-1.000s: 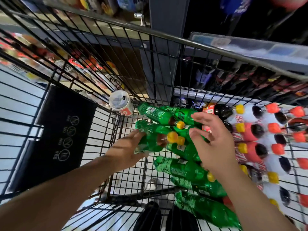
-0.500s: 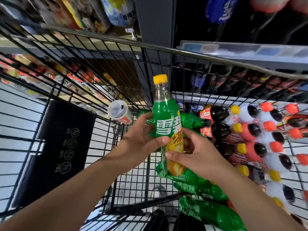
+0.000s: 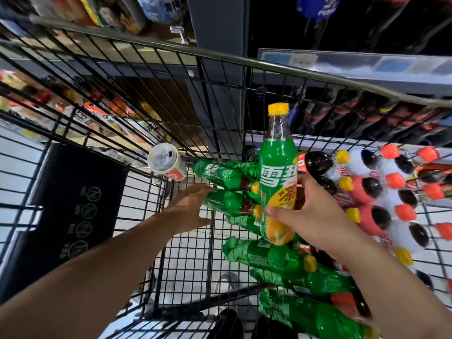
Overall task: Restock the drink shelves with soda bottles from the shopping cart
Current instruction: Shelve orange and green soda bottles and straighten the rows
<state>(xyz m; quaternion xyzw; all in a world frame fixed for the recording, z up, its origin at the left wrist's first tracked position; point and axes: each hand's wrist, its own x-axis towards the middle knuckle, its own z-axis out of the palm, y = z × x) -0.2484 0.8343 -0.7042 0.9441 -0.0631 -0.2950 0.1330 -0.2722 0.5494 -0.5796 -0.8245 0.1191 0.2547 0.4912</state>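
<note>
My right hand (image 3: 315, 216) grips an upright green soda bottle (image 3: 277, 172) with a yellow cap, held above the pile in the black wire shopping cart (image 3: 171, 48). To its left, my left hand (image 3: 188, 209) stretches out with fingers extended, touching the base end of another green bottle (image 3: 225, 203) that lies on its side. Several more green bottles (image 3: 269, 255) lie in the cart below my right wrist. Beyond the cart's far rim, dark drink shelves (image 3: 367, 64) hold rows of bottles.
Cola bottles with yellow and orange caps (image 3: 374, 216) fill the cart's right side. A drink can (image 3: 165, 162) lies against the wire wall at the left. A black child-seat panel (image 3: 73, 204) hangs on the cart's left end. Snack shelves (image 3: 97, 11) stand at the upper left.
My left hand has let go of the upright green bottle and dropped left to a lying bottle. My right hand now holds the upright bottle alone, slightly further right.
</note>
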